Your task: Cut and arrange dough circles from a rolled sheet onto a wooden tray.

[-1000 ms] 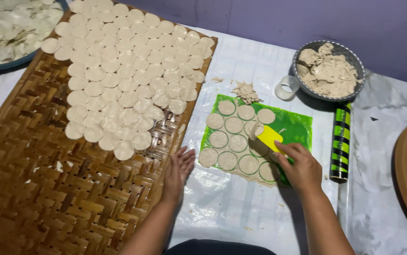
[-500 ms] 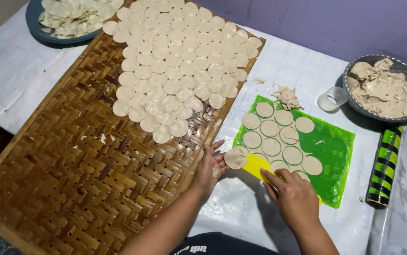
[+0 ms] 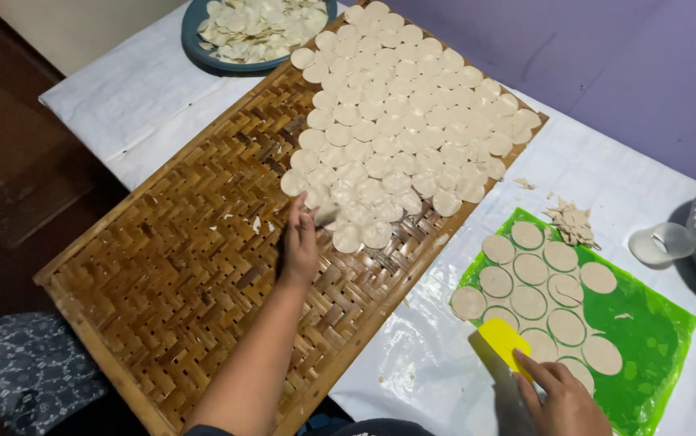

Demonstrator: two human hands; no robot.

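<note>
A round dough piece (image 3: 328,213) is being set down at the near edge of the dough rounds (image 3: 412,121) on the woven tray (image 3: 170,274).

The piece is round, so no long side can be told. It is pinched lightly by the fingertips of the left hand (image 3: 301,242). Lots of bare tray is left near and to the left. The yellow scraper (image 3: 505,345) is held in the closed fingers of the right hand (image 3: 562,400), slanting far-left over the green mat (image 3: 654,339), beside cut circles (image 3: 529,278).
</note>
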